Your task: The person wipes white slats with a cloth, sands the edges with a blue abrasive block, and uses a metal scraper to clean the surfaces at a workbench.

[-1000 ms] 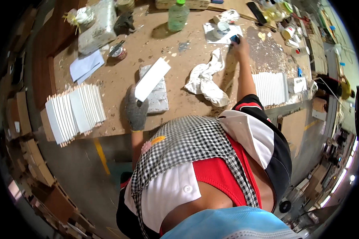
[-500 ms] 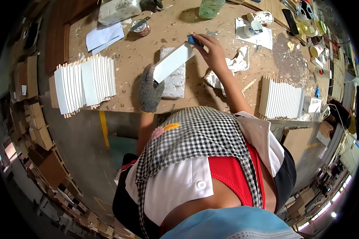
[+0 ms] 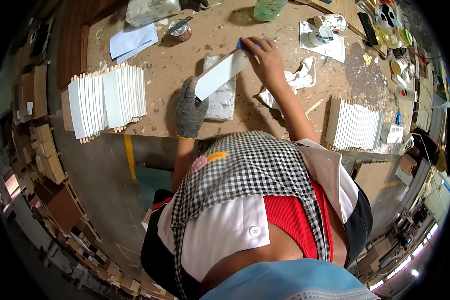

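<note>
A flat white board (image 3: 221,76) is held at a slant over a white-wrapped block (image 3: 221,106) on the table. My left hand (image 3: 191,110), in a dark grey knitted glove, closes on the board's near end. At the far end, my bare right hand (image 3: 266,59) is closed on a small blue tool (image 3: 242,45), which meets the board there. Most of that tool is hidden by the fingers, so its exact kind does not show. Beside my right forearm lies a crumpled white cloth (image 3: 301,76).
Stacked white boards (image 3: 107,102) stand at the left, and another row (image 3: 354,125) at the right. Along the table's (image 3: 165,120) far side are a green bottle (image 3: 270,9), a small open tub (image 3: 181,31), paper sheets (image 3: 133,40) and a white cup (image 3: 321,36).
The view has shifted slightly. Both hands, the board and the blue tool keep nearly the same places relative to the wrapped block.
</note>
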`<state>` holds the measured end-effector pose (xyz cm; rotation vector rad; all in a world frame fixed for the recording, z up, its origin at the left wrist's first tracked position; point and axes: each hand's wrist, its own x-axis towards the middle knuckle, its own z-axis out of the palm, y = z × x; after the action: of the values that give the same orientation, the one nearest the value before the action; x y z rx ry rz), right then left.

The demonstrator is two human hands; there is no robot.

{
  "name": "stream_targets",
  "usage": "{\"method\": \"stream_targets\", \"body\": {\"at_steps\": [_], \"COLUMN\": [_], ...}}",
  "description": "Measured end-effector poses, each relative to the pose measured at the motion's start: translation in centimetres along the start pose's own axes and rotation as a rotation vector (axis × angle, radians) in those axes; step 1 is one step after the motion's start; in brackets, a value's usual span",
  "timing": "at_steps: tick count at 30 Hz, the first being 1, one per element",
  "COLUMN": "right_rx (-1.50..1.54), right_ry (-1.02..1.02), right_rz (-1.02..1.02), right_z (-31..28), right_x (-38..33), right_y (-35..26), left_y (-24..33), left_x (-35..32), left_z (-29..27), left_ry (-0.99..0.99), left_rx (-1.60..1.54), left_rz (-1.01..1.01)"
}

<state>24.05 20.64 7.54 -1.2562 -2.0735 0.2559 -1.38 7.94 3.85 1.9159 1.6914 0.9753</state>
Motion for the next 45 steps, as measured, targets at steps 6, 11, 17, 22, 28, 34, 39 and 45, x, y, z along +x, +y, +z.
{"method": "stream_targets", "body": {"at_steps": [6,11,17,22,28,34,39,45], "right_rx": [-0.114,-0.006,-0.082,0.792,0.8,-0.16,-0.513,-0.579], "right_ry": [0.033,-0.075,0.029,-0.269,-0.248,-0.102,0.167,0.179], "right_rz": [0.035,-0.059,0.151,0.736,0.9,0.935,0.916,0.934], "right_z": [0.5,0.7,-0.3,-4.6,-10.8,-16.4,-14.0,-12.5], "right_x": [0.1,-0.2,-0.6,-2.9,-7.9,-13.7,-11.3,-9.4], "right_y": [0.3,-1.4,3.7,7.1,10.5,21.3,25.1,27.1], "left_y": [0.6,-1.0,-1.7,-3.4,-3.7,-1.1,-0.6,-0.8], "left_x": [-0.1,-0.6,-1.3,-3.1,-3.9,-2.7,-2.5,-2.4], "left_z": [-0.3,0.4,0.1,0.1,-3.5,-2.1,-0.1,0.9], "left_ry": [-0.008,0.02,-0.036,-0.063,-0.048,-0.084,-0.076,-0.043], "left_rx": [-0.02,-0.12,-0.535,-0.514,-0.479,-0.49,-0.142,0.071], "left_rz": [-0.061,-0.155,-0.266,-0.236,-0.376,-0.395,-0.238,-0.077]}}
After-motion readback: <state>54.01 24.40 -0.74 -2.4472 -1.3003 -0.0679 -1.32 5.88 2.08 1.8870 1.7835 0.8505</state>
